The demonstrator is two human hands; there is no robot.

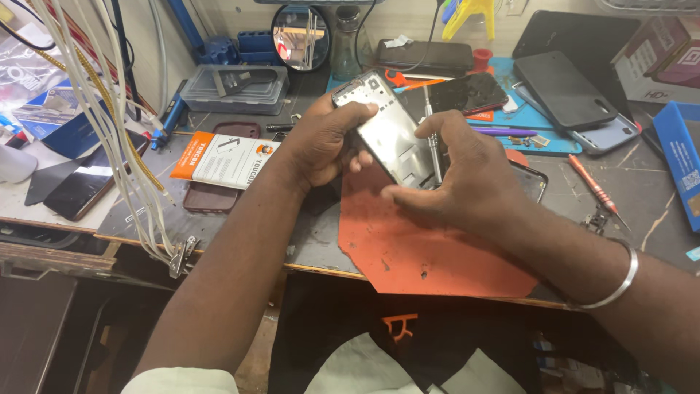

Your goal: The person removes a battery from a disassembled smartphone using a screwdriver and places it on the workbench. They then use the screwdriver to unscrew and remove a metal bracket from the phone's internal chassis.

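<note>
Head view looks down on a cluttered dark worktop with scratched, worn edges. Both hands hold an opened phone frame, silver and tilted, just above an orange mat that hangs over the worktop's front edge. Left hand is curled around the frame's left side, thumb across its top edge. Right hand grips the frame's lower right corner with bent fingers and also pinches a slim metal screwdriver standing upright against the frame. A silver bangle sits on the right wrist. Behind lie a round mirror, a clear plastic box, several dark phones and a blue mat. White cables hang at the left beside an orange-and-white packet. A red screwdriver lies at the right.
</note>
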